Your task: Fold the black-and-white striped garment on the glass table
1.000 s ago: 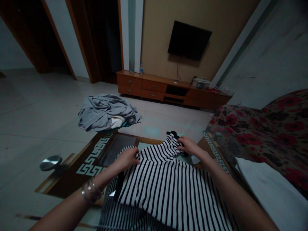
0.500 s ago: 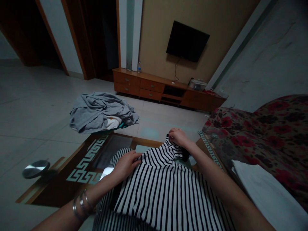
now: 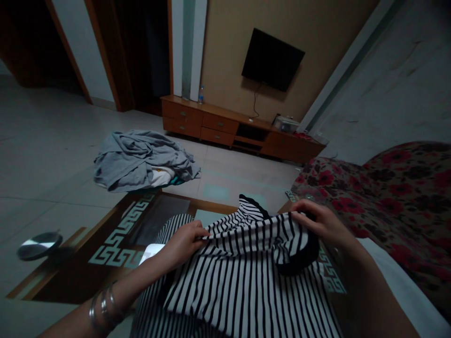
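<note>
A black-and-white striped garment [image 3: 243, 277] lies spread over the glass coffee table [image 3: 116, 239] in front of me. My left hand [image 3: 183, 241], with bangles on its wrist, pinches the garment's upper edge near the middle. My right hand [image 3: 322, 223] grips the same upper edge farther right, by a black-trimmed opening, and holds the cloth lifted and stretched between both hands.
A heap of grey clothes [image 3: 141, 159] lies on the tiled floor beyond the table. A round metal lid [image 3: 38, 244] sits at the table's left. A floral sofa [image 3: 394, 192] with a white cloth [image 3: 405, 286] is on the right. A wooden TV cabinet [image 3: 239, 131] stands under a wall TV [image 3: 271, 58].
My right hand has moved right and toward me, pulling the striped garment's top edge out and taut. My left hand keeps its pinch on the cloth in about the same place.
</note>
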Motion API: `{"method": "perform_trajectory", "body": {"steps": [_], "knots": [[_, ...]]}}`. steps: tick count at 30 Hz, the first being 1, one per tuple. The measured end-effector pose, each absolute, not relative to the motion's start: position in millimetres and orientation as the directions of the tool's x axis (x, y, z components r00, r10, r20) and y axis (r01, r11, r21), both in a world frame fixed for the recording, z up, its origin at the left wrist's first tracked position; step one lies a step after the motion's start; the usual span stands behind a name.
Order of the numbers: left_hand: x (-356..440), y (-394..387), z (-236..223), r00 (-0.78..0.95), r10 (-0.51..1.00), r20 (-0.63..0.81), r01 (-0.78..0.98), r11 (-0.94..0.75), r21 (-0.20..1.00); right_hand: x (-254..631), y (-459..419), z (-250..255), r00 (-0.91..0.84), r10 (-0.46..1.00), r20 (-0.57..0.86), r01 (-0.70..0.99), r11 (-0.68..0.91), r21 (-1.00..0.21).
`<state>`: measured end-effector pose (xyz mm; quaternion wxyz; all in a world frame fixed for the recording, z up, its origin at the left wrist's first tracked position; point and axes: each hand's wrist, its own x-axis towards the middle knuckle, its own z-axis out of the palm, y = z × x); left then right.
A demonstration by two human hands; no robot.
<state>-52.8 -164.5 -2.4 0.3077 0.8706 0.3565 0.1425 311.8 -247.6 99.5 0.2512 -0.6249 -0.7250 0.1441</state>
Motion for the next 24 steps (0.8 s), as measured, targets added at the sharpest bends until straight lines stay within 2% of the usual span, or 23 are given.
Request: {"method": "perform_trajectory", "body": {"steps": [4, 7, 10, 13, 15, 17, 19, 21, 22, 24], "knots": [[-54.5, -162.2, -6.0, 0.677, 0.733, -0.064, 0.632, -0.535, 0.561, 305.0, -185.4, 77.4, -0.201, 0.979, 0.027, 0.855, 0.189, -0.484], [-55.7, -159.8, -7.6, 0.659, 0.744, -0.108, 0.671, -0.518, 0.531, 299.2, -126.5, 48.3, -0.251, 0.961, -0.118, 0.849, 0.160, -0.504], [-55.6, -158.1, -9.2, 0.640, 0.757, -0.135, 0.694, -0.492, 0.526, 285.6, -83.9, 21.9, -0.163, 0.969, -0.184, 0.906, 0.073, -0.417], [-54.8, -157.3, -10.6, 0.638, 0.757, -0.144, 0.693, -0.482, 0.537, 270.6, -66.1, 2.8, -0.091, 0.984, -0.154, 0.960, 0.046, -0.278], [-54.5, -157.6, -10.0, 0.635, 0.756, -0.159, 0.698, -0.473, 0.539, 268.1, -64.3, -4.3, -0.116, 0.984, -0.133, 0.967, 0.082, -0.240], [-54.2, -158.8, -7.9, 0.623, 0.762, -0.174, 0.713, -0.464, 0.525, 274.8, -65.5, -6.5, -0.068, 0.997, -0.025, 0.969, 0.060, -0.238], [-54.0, -160.5, -5.4, 0.603, 0.778, -0.178, 0.736, -0.456, 0.501, 288.3, -67.1, -5.1, 0.072, 0.986, 0.152, 0.955, -0.024, -0.294], [-53.7, -161.8, -4.0, 0.582, 0.795, -0.170, 0.754, -0.449, 0.480, 302.9, -68.6, -2.5, 0.188, 0.937, 0.296, 0.913, -0.056, -0.403], [-53.6, -162.2, -4.0, 0.577, 0.800, -0.164, 0.757, -0.448, 0.476, 309.1, -69.5, -1.5, 0.204, 0.925, 0.322, 0.887, -0.036, -0.460], [-53.4, -162.0, -5.0, 0.568, 0.808, -0.157, 0.763, -0.445, 0.469, 317.6, -72.5, -0.6, 0.185, 0.941, 0.284, 0.840, -0.001, -0.543]]}}
